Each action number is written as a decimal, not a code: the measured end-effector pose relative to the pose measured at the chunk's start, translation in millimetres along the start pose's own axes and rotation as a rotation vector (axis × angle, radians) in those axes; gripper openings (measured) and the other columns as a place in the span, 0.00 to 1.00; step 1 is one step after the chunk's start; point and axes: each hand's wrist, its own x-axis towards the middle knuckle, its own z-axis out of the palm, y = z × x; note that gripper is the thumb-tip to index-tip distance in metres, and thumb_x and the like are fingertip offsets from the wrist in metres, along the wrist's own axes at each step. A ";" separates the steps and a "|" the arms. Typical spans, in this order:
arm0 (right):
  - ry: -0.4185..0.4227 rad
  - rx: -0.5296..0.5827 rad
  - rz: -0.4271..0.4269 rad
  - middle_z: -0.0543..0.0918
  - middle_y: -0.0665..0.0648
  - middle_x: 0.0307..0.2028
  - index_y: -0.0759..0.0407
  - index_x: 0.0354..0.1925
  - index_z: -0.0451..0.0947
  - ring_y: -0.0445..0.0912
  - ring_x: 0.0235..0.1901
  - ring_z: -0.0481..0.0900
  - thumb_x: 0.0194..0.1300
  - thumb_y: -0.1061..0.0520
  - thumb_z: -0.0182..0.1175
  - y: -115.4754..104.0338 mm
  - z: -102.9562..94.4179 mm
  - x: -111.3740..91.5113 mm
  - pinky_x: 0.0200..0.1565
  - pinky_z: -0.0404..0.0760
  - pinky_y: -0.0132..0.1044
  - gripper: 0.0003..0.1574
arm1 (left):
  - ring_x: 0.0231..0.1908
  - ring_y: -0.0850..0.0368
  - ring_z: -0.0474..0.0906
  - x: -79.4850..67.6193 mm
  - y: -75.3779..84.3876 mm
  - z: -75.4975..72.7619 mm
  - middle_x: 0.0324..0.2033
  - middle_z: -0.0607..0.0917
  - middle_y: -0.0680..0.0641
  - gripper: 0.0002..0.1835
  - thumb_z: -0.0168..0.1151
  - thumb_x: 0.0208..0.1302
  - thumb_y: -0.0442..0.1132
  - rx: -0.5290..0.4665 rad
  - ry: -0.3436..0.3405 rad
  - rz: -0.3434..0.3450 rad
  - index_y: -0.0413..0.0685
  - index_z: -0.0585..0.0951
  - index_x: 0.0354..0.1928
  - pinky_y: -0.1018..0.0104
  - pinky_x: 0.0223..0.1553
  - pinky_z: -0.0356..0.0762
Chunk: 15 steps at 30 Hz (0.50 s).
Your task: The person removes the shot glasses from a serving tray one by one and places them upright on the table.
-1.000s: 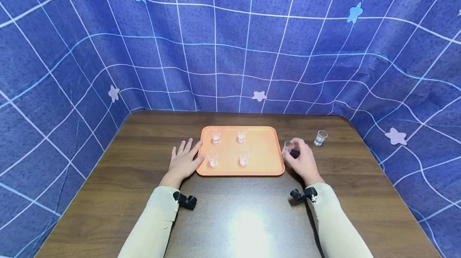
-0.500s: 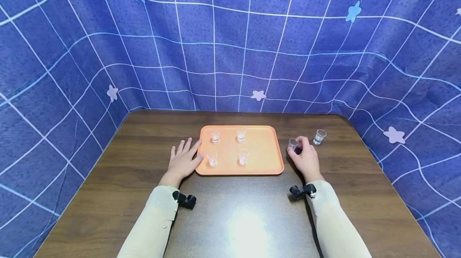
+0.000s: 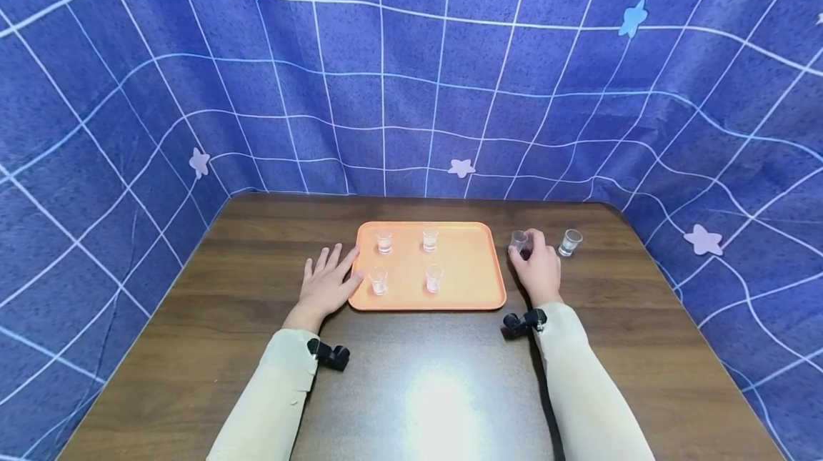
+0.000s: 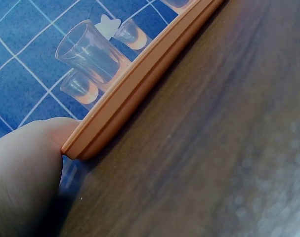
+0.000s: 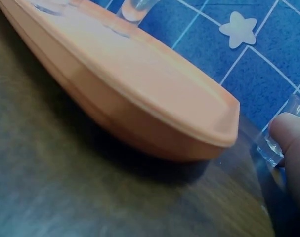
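Note:
My right hand (image 3: 539, 269) pinches a clear shot glass (image 3: 518, 240) between thumb and fingers, just off the right end of the orange tray (image 3: 468, 294). In the right wrist view, the thumb lies across that shot glass (image 5: 271, 149), its thick base close to the tabletop. My left hand (image 3: 323, 288) lies spread with straight fingers at the tray's left end. Its thumb touches the tray rim (image 4: 103, 106) in the left wrist view. Several more clear shot glasses stand upright on the tray, among them a front one (image 3: 434, 278) and a back one (image 3: 384, 241).
Another shot glass (image 3: 569, 242) stands on the brown wooden table (image 3: 257, 254), right of my right hand. A blue curtain (image 3: 411, 89) with a white grid and stars surrounds the table's back and sides. Black wrist cameras (image 3: 328, 354) sit at both cuffs.
My right hand, holding the shot glass, has moved from beside the tray's right edge slightly right, then farther back. The left hand and the glasses on the tray stay put.

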 end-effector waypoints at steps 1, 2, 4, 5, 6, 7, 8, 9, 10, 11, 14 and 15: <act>0.005 -0.004 0.001 0.88 0.63 0.40 0.56 0.56 0.71 0.66 0.42 0.80 0.62 0.47 0.69 0.7 2.3 1.7 0.49 0.71 0.61 0.29 | 0.78 0.36 0.37 0.0 -0.1 0.0 0.80 0.49 0.39 0.36 0.40 0.75 0.65 0.002 0.002 0.001 0.64 0.54 0.80 0.31 0.71 0.27; 0.007 -0.007 0.003 0.87 0.63 0.41 0.56 0.56 0.71 0.66 0.42 0.80 0.62 0.47 0.68 1.2 4.4 3.3 0.49 0.71 0.61 0.29 | 0.78 0.35 0.37 0.1 -0.3 0.2 0.79 0.50 0.39 0.36 0.41 0.75 0.65 0.002 0.006 0.002 0.64 0.55 0.80 0.31 0.71 0.27; 0.008 -0.012 0.011 0.87 0.63 0.42 0.55 0.57 0.71 0.66 0.43 0.79 0.62 0.46 0.68 1.8 7.6 6.3 0.50 0.70 0.61 0.29 | 0.78 0.35 0.37 0.4 -0.4 0.7 0.79 0.50 0.39 0.36 0.41 0.75 0.65 0.000 0.012 0.000 0.64 0.55 0.80 0.31 0.71 0.27; 0.006 -0.016 0.013 0.87 0.63 0.43 0.55 0.57 0.71 0.66 0.44 0.79 0.63 0.46 0.67 1.8 8.3 7.4 0.50 0.70 0.61 0.30 | 0.78 0.35 0.38 0.5 -0.5 1.1 0.79 0.50 0.39 0.36 0.41 0.75 0.65 -0.003 0.014 0.002 0.64 0.55 0.80 0.31 0.71 0.27; 0.004 -0.017 0.017 0.87 0.63 0.43 0.55 0.57 0.70 0.65 0.44 0.79 0.63 0.45 0.67 1.9 8.9 8.2 0.50 0.70 0.60 0.30 | 0.78 0.35 0.38 0.5 -0.6 1.5 0.79 0.50 0.39 0.36 0.41 0.75 0.65 -0.002 0.015 0.004 0.64 0.55 0.80 0.31 0.71 0.27; 0.000 -0.016 0.021 0.87 0.63 0.43 0.55 0.57 0.70 0.65 0.44 0.79 0.63 0.45 0.67 1.7 9.1 8.6 0.50 0.69 0.60 0.30 | 0.78 0.36 0.38 0.2 -0.7 1.9 0.79 0.50 0.40 0.36 0.40 0.75 0.66 0.003 0.014 0.002 0.65 0.55 0.80 0.31 0.71 0.28; -0.004 -0.015 0.026 0.87 0.63 0.43 0.55 0.57 0.70 0.65 0.44 0.79 0.63 0.45 0.67 1.7 9.1 8.7 0.51 0.69 0.60 0.30 | 0.78 0.36 0.37 0.0 -0.8 2.4 0.80 0.50 0.40 0.36 0.40 0.75 0.66 0.007 0.010 0.001 0.65 0.54 0.80 0.32 0.71 0.28; -0.009 -0.012 0.032 0.87 0.63 0.44 0.55 0.57 0.70 0.65 0.45 0.79 0.63 0.45 0.67 1.6 8.8 8.7 0.51 0.69 0.60 0.30 | 0.78 0.37 0.37 -0.6 -0.7 2.7 0.80 0.50 0.40 0.37 0.39 0.75 0.67 0.010 0.005 -0.001 0.66 0.54 0.80 0.32 0.71 0.28; -0.014 -0.009 0.038 0.87 0.63 0.44 0.55 0.58 0.70 0.65 0.45 0.79 0.63 0.45 0.67 1.5 8.5 8.6 0.51 0.69 0.60 0.30 | 0.78 0.36 0.37 -0.7 -0.7 3.2 0.80 0.49 0.40 0.37 0.39 0.75 0.67 0.012 0.003 0.000 0.65 0.54 0.80 0.32 0.71 0.28; -0.021 -0.006 0.042 0.87 0.63 0.44 0.56 0.58 0.70 0.65 0.45 0.79 0.63 0.45 0.67 1.4 8.1 8.5 0.52 0.69 0.60 0.31 | 0.78 0.36 0.37 -0.9 -0.7 3.2 0.80 0.49 0.40 0.37 0.39 0.75 0.66 0.012 0.003 0.002 0.65 0.54 0.81 0.31 0.71 0.28; -0.033 0.019 0.066 0.87 0.63 0.46 0.55 0.60 0.68 0.65 0.47 0.79 0.62 0.42 0.67 1.0 7.7 8.9 0.54 0.69 0.60 0.35 | 0.78 0.36 0.37 -0.4 -0.7 2.8 0.79 0.50 0.39 0.36 0.40 0.75 0.66 0.005 0.014 0.003 0.64 0.55 0.80 0.31 0.71 0.28; -0.034 0.030 0.075 0.86 0.64 0.47 0.55 0.61 0.68 0.65 0.48 0.79 0.62 0.41 0.67 0.6 7.7 9.0 0.54 0.69 0.60 0.37 | 0.78 0.35 0.38 -0.1 -0.5 2.4 0.79 0.50 0.39 0.36 0.41 0.75 0.65 0.002 0.017 0.003 0.64 0.55 0.80 0.31 0.71 0.28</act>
